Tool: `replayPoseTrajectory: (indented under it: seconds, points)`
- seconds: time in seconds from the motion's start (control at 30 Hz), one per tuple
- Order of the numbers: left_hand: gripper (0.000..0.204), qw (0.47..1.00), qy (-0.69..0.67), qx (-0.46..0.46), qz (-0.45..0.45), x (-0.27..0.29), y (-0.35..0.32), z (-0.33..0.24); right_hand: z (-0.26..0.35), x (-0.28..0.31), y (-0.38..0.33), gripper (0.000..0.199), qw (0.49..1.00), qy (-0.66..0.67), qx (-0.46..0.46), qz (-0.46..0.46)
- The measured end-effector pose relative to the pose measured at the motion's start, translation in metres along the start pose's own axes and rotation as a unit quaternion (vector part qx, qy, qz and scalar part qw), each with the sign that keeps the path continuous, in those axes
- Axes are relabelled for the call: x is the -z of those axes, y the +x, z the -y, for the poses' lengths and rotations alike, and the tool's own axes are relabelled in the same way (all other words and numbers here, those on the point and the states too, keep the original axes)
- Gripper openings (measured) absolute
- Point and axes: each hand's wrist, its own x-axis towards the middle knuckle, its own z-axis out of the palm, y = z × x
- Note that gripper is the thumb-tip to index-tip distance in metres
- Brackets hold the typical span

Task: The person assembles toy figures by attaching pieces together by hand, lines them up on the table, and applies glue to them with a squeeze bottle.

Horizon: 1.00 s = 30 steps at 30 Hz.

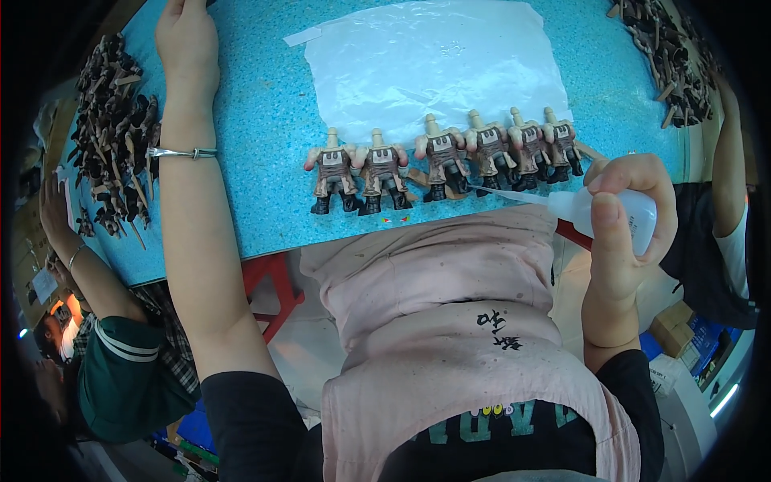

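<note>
My right hand (617, 255) is closed round a small translucent white squeeze bottle (580, 210) with a long thin nozzle. The bottle lies nearly level, and its tip points left, close to the dark boots of a headless toy figure (441, 153). Whether the tip touches is hard to see. Several such figures, with brown bodies, pale neck pegs and black boots, lie in a row along the table's near edge, among them one at the left end (331, 169). My left hand (186, 36) reaches to the far left, its fingers cut off by the upper edge.
Behind the row, a clear plastic sheet (434, 64) covers part of the blue speckled table (265, 136). Piles of dark small figure parts lie at the left (116, 136) and far right (679, 64). Co-workers' arms show on both sides. A red stool (277, 293) stands below.
</note>
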Motion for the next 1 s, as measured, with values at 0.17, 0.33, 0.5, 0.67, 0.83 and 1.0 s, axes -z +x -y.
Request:
replayPoseTrajectory:
  seconds: [0.17, 0.33, 0.5, 0.67, 0.83, 1.0]
  points:
    - [0.032, 0.127, -0.748, 0.596, 0.263, 0.062, 0.076, 0.079, -0.002, -0.003, 0.003, 0.012, 0.999, 0.000, 0.037, 0.023]
    - [0.031, 0.135, -0.735, 0.607, 0.270, 0.060, 0.084, 0.084, -0.001, 0.000, 0.002, 0.012, 0.999, 0.012, 0.029, 0.038]
    - [0.031, 0.151, -0.732, 0.612, 0.259, 0.060, 0.083, 0.081, -0.001, 0.001, 0.001, 0.012, 0.998, -0.001, 0.039, 0.044]
    - [0.032, 0.173, -0.724, 0.614, 0.264, 0.063, 0.090, 0.087, -0.002, 0.004, 0.001, 0.013, 0.998, 0.009, 0.041, 0.038]
    - [0.033, 0.194, -0.720, 0.614, 0.260, 0.065, 0.092, 0.087, 0.000, 0.014, -0.005, 0.013, 1.000, 0.025, 0.008, -0.015]
    - [0.034, 0.227, -0.715, 0.609, 0.257, 0.067, 0.093, 0.083, -0.002, 0.028, -0.009, 0.014, 0.998, -0.012, 0.008, -0.056]
